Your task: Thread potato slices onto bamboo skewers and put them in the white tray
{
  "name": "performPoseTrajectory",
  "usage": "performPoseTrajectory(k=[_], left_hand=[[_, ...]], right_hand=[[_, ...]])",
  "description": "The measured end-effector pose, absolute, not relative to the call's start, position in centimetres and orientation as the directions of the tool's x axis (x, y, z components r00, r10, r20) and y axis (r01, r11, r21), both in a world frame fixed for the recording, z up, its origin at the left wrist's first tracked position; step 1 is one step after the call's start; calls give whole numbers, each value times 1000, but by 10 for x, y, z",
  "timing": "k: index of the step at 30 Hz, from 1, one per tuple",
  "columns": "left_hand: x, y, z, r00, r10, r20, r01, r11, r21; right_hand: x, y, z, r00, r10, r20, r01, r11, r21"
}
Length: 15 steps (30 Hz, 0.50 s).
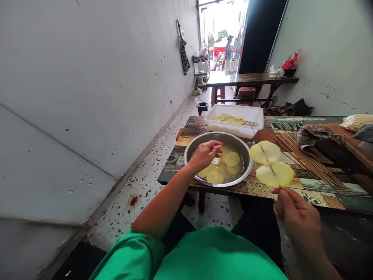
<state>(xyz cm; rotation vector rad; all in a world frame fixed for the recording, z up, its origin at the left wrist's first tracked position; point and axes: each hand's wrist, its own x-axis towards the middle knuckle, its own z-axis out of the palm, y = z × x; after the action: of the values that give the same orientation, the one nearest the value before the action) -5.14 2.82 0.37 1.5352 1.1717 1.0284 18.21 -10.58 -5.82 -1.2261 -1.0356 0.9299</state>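
Note:
My right hand (300,221) is closed round the lower end of a skewer, and two thin, round, pale yellow slices, which look like potato (275,174), are threaded on it one above the other. Over the metal basin (248,170) hovers my left hand (206,154), its fingers loosely bent and apart, with nothing visible in them. Cloudy water fills the basin, and several loose potato slices (215,177) lie in it. Behind the basin a white plastic tub (233,129) contains skewered slices (230,118).
Bare wooden skewers (310,159) lie spread on the patterned table (175,171), right of the basin. Beyond them are a crumpled cloth (311,142) and a wooden board (354,144). A wall runs along the left. Farther back stand a dark bin (202,109) and another table (247,79).

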Motion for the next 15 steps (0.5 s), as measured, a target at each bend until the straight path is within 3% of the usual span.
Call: performPoseTrajectory(k=[2, 5, 8, 12, 15], left_hand=[[-61, 41, 5, 194, 969, 155, 443, -228, 867], [-55, 59, -1, 318, 944, 89, 643, -284, 712], [-32, 71, -11, 437, 898, 47, 672, -360, 647], [-2, 81, -23, 532, 845, 44, 625, -428, 653], [7, 83, -29, 553, 833, 7, 696, -466, 547]], right_hand=[[185, -106, -53, 306, 952, 30, -172, 87, -981], [183, -106, -49, 311, 950, -9, -255, 74, -964], [179, -106, -48, 295, 955, -33, -284, 55, -957], [178, -106, -49, 289, 955, -62, -305, 30, -952], [179, -106, -49, 301, 949, -88, -310, 10, -951]])
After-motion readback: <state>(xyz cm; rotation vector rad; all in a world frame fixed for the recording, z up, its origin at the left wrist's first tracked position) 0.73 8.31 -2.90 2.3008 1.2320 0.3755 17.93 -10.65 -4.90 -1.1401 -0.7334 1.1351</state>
